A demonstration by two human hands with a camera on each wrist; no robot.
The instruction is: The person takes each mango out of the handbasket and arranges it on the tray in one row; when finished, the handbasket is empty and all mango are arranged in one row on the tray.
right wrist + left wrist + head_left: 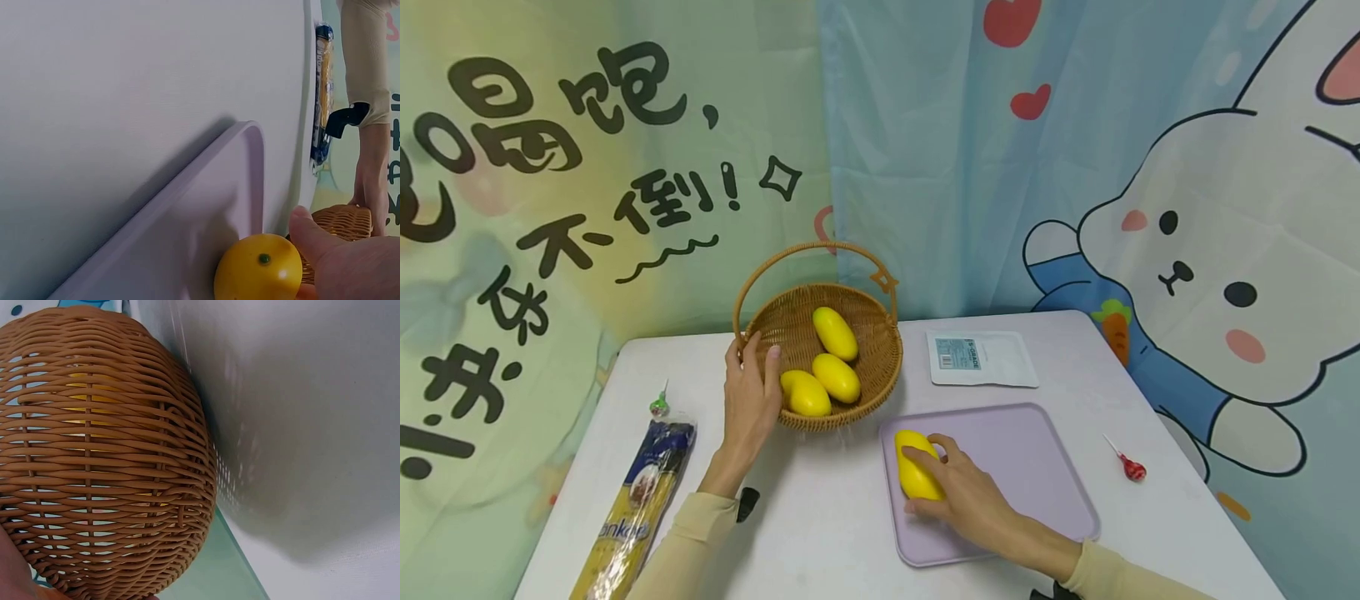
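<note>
Behind the tray, printed curtain. Clasping yellow fruit at the tray's left side with right grip, basket beyond-left of the tray with left grip. Probably light, firm, slippery; take mid-body.

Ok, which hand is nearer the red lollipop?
Right. The right hand grips a yellow fruit over the tray, left of the red lollipop; the left hand is farther left, holding the basket.

Staged set, cartoon curtains, white table

White table carries tray, pouch, packet, lollipops
</note>
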